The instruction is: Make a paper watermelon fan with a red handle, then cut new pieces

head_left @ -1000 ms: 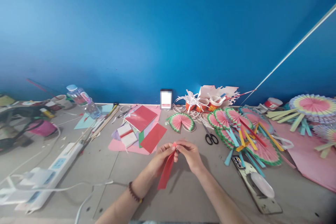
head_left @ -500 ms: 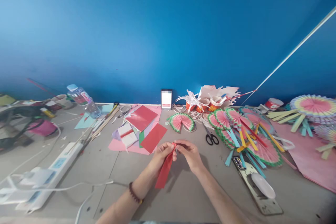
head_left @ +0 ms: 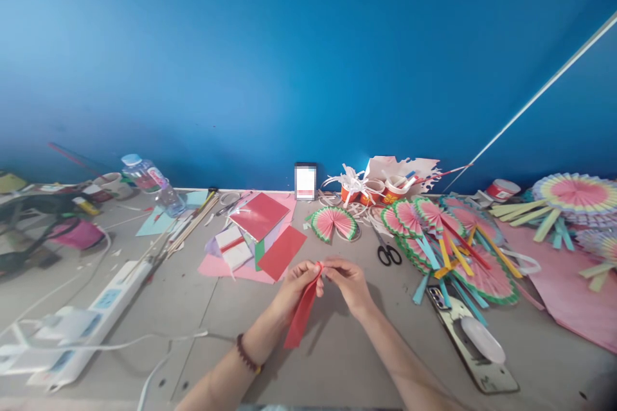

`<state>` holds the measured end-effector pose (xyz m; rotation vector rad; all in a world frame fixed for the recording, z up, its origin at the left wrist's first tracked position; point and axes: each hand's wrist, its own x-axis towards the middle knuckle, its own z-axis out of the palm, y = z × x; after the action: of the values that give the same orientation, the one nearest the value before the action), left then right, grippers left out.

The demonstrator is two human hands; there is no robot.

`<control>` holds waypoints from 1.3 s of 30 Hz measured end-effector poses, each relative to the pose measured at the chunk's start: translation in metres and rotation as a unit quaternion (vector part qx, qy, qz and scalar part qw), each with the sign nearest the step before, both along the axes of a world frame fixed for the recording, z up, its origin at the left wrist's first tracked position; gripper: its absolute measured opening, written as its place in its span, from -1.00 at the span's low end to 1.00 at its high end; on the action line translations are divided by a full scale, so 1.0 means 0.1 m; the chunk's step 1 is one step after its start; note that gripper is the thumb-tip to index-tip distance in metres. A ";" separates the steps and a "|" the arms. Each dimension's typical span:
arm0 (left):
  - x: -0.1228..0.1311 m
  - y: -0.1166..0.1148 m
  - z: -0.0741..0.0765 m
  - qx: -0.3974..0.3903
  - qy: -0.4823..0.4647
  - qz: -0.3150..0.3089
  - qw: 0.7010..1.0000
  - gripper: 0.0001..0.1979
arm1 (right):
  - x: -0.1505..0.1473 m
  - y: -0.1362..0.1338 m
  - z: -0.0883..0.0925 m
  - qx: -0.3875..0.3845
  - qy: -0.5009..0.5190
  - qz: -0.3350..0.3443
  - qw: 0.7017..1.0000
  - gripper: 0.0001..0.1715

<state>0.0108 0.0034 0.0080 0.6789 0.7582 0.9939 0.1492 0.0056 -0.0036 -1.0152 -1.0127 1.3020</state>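
Both of my hands meet above the grey table (head_left: 337,359), pinching the top end of a long red paper strip (head_left: 301,314). My left hand (head_left: 297,284) grips the strip from the left, with a bead bracelet on its wrist. My right hand (head_left: 348,281) pinches the same top end from the right. The strip hangs down toward me, slanting to the left. Just beyond my hands lie red paper sheets (head_left: 282,252) on pink paper and a small pink-and-green paper fan (head_left: 333,223).
Black scissors (head_left: 388,253) lie right of my hands. Several paper fans with coloured strip handles (head_left: 448,244) cover the right side, with a phone (head_left: 475,343) in front of them. A power strip (head_left: 91,314) with cables, a water bottle (head_left: 154,185) and sticks sit left. Paper cups (head_left: 376,191) stand by the blue wall.
The lower end of the red strip has swung slightly to the left. My hands stay in nearly the same place, still pinching its top.
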 end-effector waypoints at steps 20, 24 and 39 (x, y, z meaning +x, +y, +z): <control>0.01 -0.01 0.01 0.002 0.015 0.009 1.000 -0.63 | -0.01 0.00 0.04 -0.013 0.023 0.015 1.000 -0.87; 0.00 -0.01 -0.01 0.007 0.020 0.006 1.000 -0.64 | 0.00 0.00 0.02 -0.007 0.017 0.018 1.000 -0.85; 0.02 -0.01 0.02 0.035 0.091 0.027 0.995 -0.65 | -0.01 0.02 0.00 -0.087 0.102 0.105 0.985 -0.70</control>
<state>0.0129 0.0023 0.0103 0.8223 0.9072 1.0203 0.1479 0.0075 -0.0033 -0.8999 -0.8765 1.6571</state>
